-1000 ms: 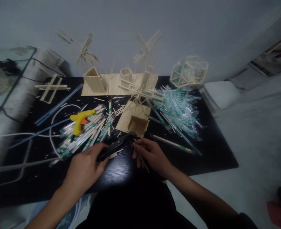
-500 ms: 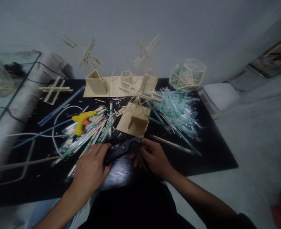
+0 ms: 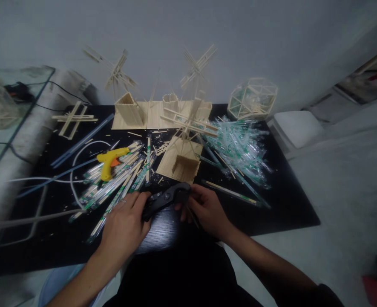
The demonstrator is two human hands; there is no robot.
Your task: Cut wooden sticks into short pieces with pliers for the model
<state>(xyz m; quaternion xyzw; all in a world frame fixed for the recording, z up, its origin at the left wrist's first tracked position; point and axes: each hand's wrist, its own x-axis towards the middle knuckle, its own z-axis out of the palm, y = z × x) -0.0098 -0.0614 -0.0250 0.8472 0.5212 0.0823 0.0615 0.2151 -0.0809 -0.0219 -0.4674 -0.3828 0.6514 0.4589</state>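
Observation:
Near the front edge of the table, my left hand (image 3: 126, 219) is closed around the handles of a black hand cutter (image 3: 162, 200) with a curved head. The cutter's head points right, towards my right hand (image 3: 207, 209). My right hand is closed, thumb and fingers pinching a thin stick (image 3: 194, 218) that slants down beside the cutter's jaws. Whether the jaws touch the stick is hidden. Just beyond the cutter stands a model made of wooden sticks (image 3: 185, 164), with a hollow box on its base and crossed blades above.
A yellow glue gun (image 3: 110, 162) lies on wrapped chopsticks (image 3: 124, 183) at the left. Clear and green wrappers (image 3: 239, 149) are heaped right of the model. More stick models (image 3: 130, 113) stand along the wall, with a geometric stick frame (image 3: 254, 100) at the back right.
The cutter has tilted slightly, its head edging up, and my left hand has shifted a little to the right. My right hand stays nearly in place with the stick.

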